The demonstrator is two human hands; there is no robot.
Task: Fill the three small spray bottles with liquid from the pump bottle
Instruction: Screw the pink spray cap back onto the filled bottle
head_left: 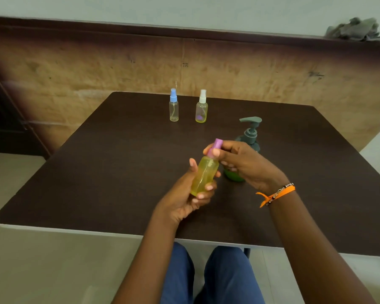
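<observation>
Left hand (184,194) grips my tilted yellow-filled bottle (204,175); right hand (239,160) pinches its purple cap (215,147), up-axis, nearest.

Three small spray bottles: a purple-capped one (204,174) at center, a blue-capped one (173,106) and a white-capped one (201,107) both toward twelve o'clock. One pump bottle (249,137) at about two o'clock. One table (97,172). One grey cloth (355,29) far off toward one o'clock.
</observation>
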